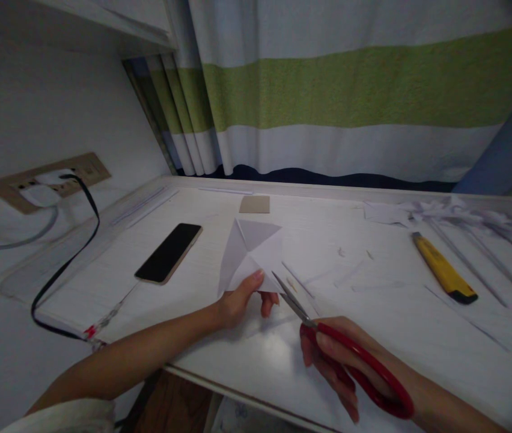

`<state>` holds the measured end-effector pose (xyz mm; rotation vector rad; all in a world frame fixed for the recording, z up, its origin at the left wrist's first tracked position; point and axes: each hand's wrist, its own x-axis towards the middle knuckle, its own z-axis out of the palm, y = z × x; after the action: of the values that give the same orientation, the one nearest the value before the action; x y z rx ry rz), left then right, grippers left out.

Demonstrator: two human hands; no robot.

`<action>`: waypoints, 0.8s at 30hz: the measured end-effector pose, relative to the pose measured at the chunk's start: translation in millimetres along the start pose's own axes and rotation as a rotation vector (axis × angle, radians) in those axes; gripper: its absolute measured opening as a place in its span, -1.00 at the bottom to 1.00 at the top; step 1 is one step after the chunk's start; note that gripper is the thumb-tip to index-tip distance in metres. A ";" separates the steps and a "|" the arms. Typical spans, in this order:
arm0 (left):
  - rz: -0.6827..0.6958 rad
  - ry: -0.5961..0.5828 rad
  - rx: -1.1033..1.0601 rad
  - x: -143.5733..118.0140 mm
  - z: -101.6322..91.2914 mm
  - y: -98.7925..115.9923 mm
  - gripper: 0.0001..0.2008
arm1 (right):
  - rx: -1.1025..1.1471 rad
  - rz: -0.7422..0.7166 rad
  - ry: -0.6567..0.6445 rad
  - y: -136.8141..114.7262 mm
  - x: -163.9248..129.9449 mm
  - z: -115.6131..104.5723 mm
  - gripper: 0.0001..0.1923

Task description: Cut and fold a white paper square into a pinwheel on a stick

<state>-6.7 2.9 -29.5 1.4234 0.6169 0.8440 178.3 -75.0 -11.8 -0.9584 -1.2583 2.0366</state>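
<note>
My left hand (246, 299) pinches the lower edge of a white square of paper (265, 240), thumb on top and fingers beneath. Creases run from the paper's corners and meet near its middle. In my right hand (337, 349) is a pair of red-handled scissors (368, 367), gripped by the handles. Their slim metal blades stand apart and point up and left, at the paper's lower right corner. Whether the blades touch the paper I cannot tell.
A black-screened phone (169, 252) lies to the left, with a cable near it. A beige square (255, 204) is at the back. On the right are a yellow utility knife (444, 267), thin paper rolls (467, 261) and crumpled white paper (463, 213). Small scraps dot the white table (274, 355).
</note>
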 end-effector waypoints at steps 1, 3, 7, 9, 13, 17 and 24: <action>0.000 -0.001 0.002 -0.1 -0.1 0.1 -0.47 | -0.006 -0.001 -0.001 0.6 -0.1 -0.3 -0.60; 0.000 -0.004 0.006 -0.2 -0.5 0.1 -0.47 | -0.014 -0.010 -0.009 1.7 -0.6 -0.9 -0.61; 0.003 -0.008 0.010 -0.3 -1.4 -0.6 -0.47 | -0.005 -0.012 -0.008 2.9 -0.9 -1.1 -0.62; 0.002 -0.008 0.012 -0.3 -1.5 -1.0 -0.48 | -0.005 -0.007 -0.004 2.2 -1.0 -0.5 -0.61; 0.003 -0.010 0.017 -0.2 -1.2 -0.9 -0.47 | -0.011 -0.015 -0.003 0.5 -1.9 0.1 -0.61; 0.005 -0.010 0.022 -0.3 0.1 1.7 -0.47 | -0.020 -0.020 -0.005 1.6 -2.4 -1.2 -0.63; 0.008 -0.019 0.022 -0.2 0.5 2.0 -0.47 | -0.031 -0.038 -0.013 4.5 -2.3 -1.7 -0.63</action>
<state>-6.6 2.4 -27.5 1.4531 0.6088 0.8313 180.6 -77.6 -15.7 -0.9293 -1.3091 2.0029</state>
